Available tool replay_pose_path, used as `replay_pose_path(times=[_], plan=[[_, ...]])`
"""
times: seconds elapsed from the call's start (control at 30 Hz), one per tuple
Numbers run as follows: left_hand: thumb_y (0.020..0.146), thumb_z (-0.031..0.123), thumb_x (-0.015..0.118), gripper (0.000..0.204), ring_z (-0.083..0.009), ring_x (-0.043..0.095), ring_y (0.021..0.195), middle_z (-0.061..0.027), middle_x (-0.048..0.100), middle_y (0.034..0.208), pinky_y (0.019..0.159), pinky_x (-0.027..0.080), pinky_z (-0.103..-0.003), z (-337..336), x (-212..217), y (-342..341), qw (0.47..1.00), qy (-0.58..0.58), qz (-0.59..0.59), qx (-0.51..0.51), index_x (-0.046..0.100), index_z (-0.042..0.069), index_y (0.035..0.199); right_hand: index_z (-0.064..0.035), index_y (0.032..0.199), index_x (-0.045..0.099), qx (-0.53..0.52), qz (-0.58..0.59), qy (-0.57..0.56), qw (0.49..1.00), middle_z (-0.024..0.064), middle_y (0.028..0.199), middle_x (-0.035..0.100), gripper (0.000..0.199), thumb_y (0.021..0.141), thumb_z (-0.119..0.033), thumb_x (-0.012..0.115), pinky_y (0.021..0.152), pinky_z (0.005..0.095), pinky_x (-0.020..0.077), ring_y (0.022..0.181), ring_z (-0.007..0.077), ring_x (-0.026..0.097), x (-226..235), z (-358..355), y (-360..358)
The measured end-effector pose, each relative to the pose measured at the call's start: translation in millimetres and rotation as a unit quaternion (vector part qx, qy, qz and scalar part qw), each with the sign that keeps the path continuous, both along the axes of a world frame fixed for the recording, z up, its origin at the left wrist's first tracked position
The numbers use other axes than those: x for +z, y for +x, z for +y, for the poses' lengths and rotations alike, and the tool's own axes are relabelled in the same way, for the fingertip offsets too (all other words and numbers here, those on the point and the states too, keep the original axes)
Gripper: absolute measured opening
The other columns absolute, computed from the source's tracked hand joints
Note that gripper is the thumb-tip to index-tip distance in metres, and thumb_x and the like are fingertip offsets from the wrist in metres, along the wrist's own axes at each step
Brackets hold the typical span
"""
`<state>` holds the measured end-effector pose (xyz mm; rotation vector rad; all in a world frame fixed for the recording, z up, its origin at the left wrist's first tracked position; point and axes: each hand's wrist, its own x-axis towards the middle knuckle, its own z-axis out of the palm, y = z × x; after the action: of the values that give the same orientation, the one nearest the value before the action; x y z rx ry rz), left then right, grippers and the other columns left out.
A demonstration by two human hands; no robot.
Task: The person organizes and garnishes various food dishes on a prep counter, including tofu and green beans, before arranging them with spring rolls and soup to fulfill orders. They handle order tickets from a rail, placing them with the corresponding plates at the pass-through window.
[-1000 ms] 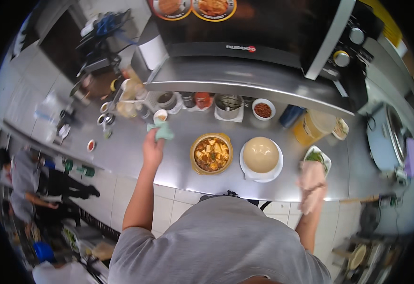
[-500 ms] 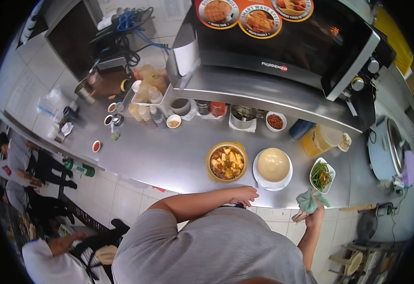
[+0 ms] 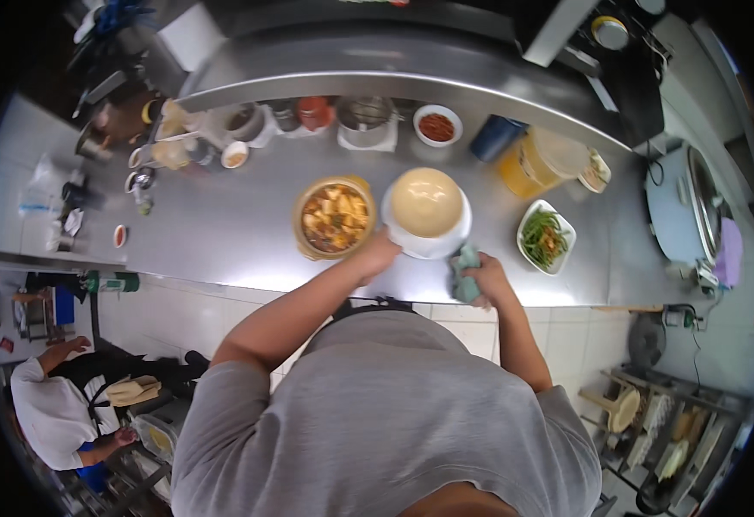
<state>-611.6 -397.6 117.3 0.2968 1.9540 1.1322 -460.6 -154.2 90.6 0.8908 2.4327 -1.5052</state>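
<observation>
Nearest: grey shirt [image 3: 377, 405], both forearms reaching fwd to the desk [image 3: 222, 250] edge. R hand [image 3: 491, 280] has the green cloth [image 3: 465, 269], bunched up; fingers curled & pinching it, so the cloth sits in them & pokes out on their L side, just by the plate's lower R rim. Cloth touching the rim or not: can't tell.

L hand [image 3: 377, 257] is at the lower L rim of the white plate [image 3: 429, 247], btwn it & the pot. Fingers point twd the plate; tips too small/hidden, so can't tell if spread or pressed tog., or if they grip the rim.

Bowl [image 3: 427, 202], beige, sits on the plate, fwd of both hands' fingers. Pot [image 3: 315, 251], tan, w/ stew [image 3: 336, 215] in it, just L of the plate. White dish [image 3: 570, 237] w/ green beans [image 3: 543, 239] to the R, apart from R hand.

Back row, L to R: sm. white cup [image 3: 235, 155], red jar [image 3: 314, 112], steel pan [image 3: 364, 133] on tissue, white chili bowl [image 3: 437, 144], dk blue cup [image 3: 498, 138], yellow tub [image 3: 528, 168]. Steel shelf [image 3: 377, 82] behind.
</observation>
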Motion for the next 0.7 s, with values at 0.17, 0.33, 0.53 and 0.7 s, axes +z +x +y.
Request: replay_pose_path(times=[0.17, 0.33, 0.53, 0.7], plan=[[0.084, 0.012, 0.049, 0.063, -0.0392, 0.041, 0.123, -0.0304, 0.039, 0.132, 0.102, 0.036, -0.039, 6.0, 80.2, -0.9, 0.955, -0.09, 0.275, -0.061, 0.022, -0.008, 0.138, -0.0002, 0.106, 0.053, -0.105, 0.062, 0.192, 0.974, 0.0246, 0.093, 0.062, 0.036, 0.081, -0.023, 0.062, 0.074, 0.0425, 0.0476, 0.089, 0.0391, 0.06, 31.5, 16.3, -1.7], [0.084, 0.008, 0.047, 0.053, -0.0384, 0.048, 0.116, -0.0309, 0.044, 0.127, 0.097, 0.041, -0.041, 54.0, 73.3, -60.4, 0.923, -0.158, 0.344, -0.072, 0.032, -0.008, 0.133, -0.0055, 0.106, 0.053, -0.08, 0.115, 0.336, 0.931, 0.0219, 0.098, 0.06, 0.025, 0.086, -0.02, 0.054, 0.073, 0.0472, 0.0465, 0.087, 0.0411, 0.058, 49.9, 39.1, -59.9], [0.085, 0.01, 0.047, 0.044, -0.0361, 0.053, 0.108, -0.0249, 0.051, 0.122, 0.09, 0.044, -0.042, 24.5, 95.7, -66.9, 0.883, -0.117, 0.453, -0.045, 0.044, 0.001, 0.128, -0.0089, 0.11, 0.056, 0.007, 0.023, 0.366, 0.93, 0.0176, 0.104, 0.058, 0.029, 0.081, -0.013, 0.054, 0.074, 0.0462, 0.047, 0.086, 0.0389, 0.058, 23.0, 29.0, -47.2], [0.084, 0.012, 0.053, 0.046, -0.0377, 0.056, 0.102, -0.0215, 0.055, 0.116, 0.088, 0.045, -0.042, -93.0, 72.5, -89.2, 0.867, -0.171, 0.442, 0.155, 0.045, 0.003, 0.129, -0.0104, 0.113, 0.056, -0.015, 0.045, 0.32, 0.946, 0.0188, 0.103, 0.057, 0.032, 0.081, -0.013, 0.056, 0.074, 0.0465, 0.0473, 0.086, 0.0395, 0.059, 16.1, 13.8, -4.6]])
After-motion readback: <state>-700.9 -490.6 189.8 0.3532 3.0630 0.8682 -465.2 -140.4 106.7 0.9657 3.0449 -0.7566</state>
